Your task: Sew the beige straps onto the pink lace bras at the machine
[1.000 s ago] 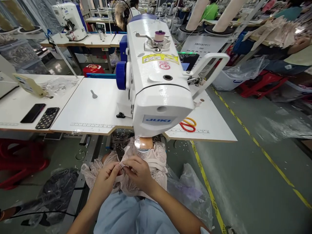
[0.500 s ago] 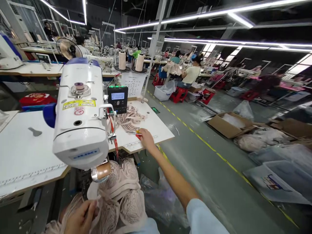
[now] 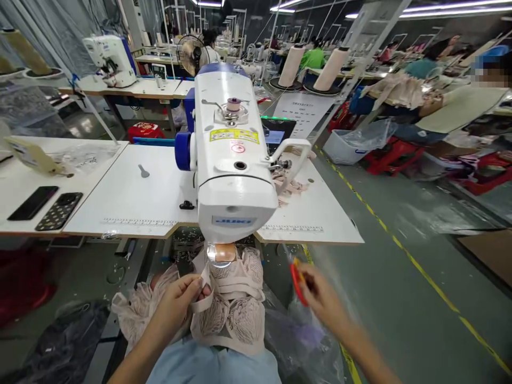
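My left hand (image 3: 180,298) is closed on a beige elastic strap (image 3: 205,304) just below the sewing machine's (image 3: 228,181) front end. Beige lace bras (image 3: 246,317) lie over my lap, cups facing up, and more lace fabric (image 3: 138,309) bunches beside my left wrist. Out to the right, below the table edge, my right hand (image 3: 322,296) grips scissors (image 3: 296,282) with red and yellow handles. Their blades point up and away and are blurred. The scissors are apart from the fabric.
Beige straps (image 3: 290,186) lie on the white table (image 3: 332,213) behind the machine head. Two phones (image 3: 60,210) rest on the left table. A clear plastic bag (image 3: 296,336) hangs right of my lap. A co-worker (image 3: 460,112) sits at the far right.
My right hand has picked the scissors up off the table and brought them back toward my lap. My left hand has raised the strap toward the machine. The view has turned left.
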`<state>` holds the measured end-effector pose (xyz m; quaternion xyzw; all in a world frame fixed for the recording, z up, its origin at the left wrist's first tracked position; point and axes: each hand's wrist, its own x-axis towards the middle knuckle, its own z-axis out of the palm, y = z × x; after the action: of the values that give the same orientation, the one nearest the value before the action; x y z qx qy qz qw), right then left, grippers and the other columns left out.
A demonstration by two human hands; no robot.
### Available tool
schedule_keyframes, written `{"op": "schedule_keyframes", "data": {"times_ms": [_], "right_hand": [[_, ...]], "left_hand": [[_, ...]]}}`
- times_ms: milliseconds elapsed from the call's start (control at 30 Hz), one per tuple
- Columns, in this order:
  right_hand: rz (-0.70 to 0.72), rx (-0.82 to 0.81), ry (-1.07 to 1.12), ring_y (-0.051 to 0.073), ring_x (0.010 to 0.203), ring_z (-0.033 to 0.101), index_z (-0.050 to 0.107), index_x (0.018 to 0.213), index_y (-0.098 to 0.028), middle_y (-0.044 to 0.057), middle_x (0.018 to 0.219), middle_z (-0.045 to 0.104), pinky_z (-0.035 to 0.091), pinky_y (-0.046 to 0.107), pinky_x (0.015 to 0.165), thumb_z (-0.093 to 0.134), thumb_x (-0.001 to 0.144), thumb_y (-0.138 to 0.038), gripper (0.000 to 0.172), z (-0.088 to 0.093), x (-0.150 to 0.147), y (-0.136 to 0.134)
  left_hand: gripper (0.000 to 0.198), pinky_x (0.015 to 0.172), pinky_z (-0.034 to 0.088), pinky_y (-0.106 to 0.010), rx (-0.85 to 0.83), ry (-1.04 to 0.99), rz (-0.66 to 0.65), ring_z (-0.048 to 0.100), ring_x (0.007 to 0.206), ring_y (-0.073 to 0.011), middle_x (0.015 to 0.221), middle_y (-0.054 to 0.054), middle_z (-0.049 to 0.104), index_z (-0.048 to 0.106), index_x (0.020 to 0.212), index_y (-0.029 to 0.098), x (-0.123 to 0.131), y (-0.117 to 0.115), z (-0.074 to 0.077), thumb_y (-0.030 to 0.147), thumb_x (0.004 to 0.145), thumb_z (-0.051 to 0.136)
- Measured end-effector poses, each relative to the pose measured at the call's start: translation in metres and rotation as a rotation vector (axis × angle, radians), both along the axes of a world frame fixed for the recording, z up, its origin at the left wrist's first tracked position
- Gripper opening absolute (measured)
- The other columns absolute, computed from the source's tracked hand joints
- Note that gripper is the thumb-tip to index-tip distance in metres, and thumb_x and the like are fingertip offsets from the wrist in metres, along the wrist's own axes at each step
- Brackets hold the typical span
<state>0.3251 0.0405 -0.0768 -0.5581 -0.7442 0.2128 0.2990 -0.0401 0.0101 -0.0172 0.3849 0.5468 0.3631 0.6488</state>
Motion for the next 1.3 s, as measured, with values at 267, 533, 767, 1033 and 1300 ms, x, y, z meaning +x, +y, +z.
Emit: {"op": "schedule_keyframes", "data": {"times_ms": [267,533,767,1033,1300], "right_hand": [[0.307,-0.116,0.053,0.026,0.11,0.059,0.048,0.128,-0.025,0.011,0.121,0.058,0.054,0.038,0.087,0.063,0.074,-0.016,0.057,0.023,-0.107,-0.068],[0.348,-0.079,0.079,0.027,0.109,0.06,0.05,0.129,-0.026,0.01,0.121,0.06,0.054,0.042,0.086,0.065,0.078,-0.019,0.053,0.02,-0.139,-0.035],[0.296,-0.245,0.318,0.019,0.086,0.063,0.054,0.12,-0.031,0.004,0.107,0.063,0.053,0.031,0.072,0.059,0.079,-0.012,0.046,0.008,-0.127,-0.045],[0.251,-0.206,0.313,0.024,0.088,0.06,0.052,0.115,-0.028,0.006,0.104,0.06,0.05,0.034,0.07,0.064,0.064,-0.016,0.054,0.006,-0.131,-0.056],[0.295,-0.163,0.381,0.023,0.092,0.063,0.054,0.118,-0.027,0.007,0.109,0.062,0.052,0.035,0.076,0.067,0.064,-0.018,0.056,0.014,-0.147,-0.041]], "left_hand": [[0.036,0.065,0.041,-0.023,-0.047,-0.039,0.012,0.052,0.071,-0.0126,0.081,-0.004,0.064,0.066,0.086,0.016,0.001,0.001,-0.003,0.052,0.087,0.058],[0.033,0.069,0.043,-0.027,0.026,0.131,-0.07,0.054,0.076,-0.0174,0.081,-0.003,0.063,0.062,0.085,0.017,0.006,0.0,0.003,0.049,0.088,0.052],[0.036,0.057,0.031,-0.023,0.092,0.198,-0.07,0.036,0.061,-0.0119,0.067,0.005,0.042,0.053,0.078,0.019,0.002,0.004,0.004,0.051,0.093,0.044],[0.043,0.055,0.031,-0.022,0.082,0.23,-0.098,0.04,0.06,-0.0108,0.068,0.003,0.049,0.054,0.072,0.018,-0.004,0.008,0.013,0.054,0.093,0.044],[0.04,0.054,0.033,-0.023,0.086,0.305,-0.179,0.043,0.059,-0.0123,0.069,0.001,0.055,0.06,0.077,0.019,-0.001,0.012,0.02,0.054,0.09,0.046]]}}
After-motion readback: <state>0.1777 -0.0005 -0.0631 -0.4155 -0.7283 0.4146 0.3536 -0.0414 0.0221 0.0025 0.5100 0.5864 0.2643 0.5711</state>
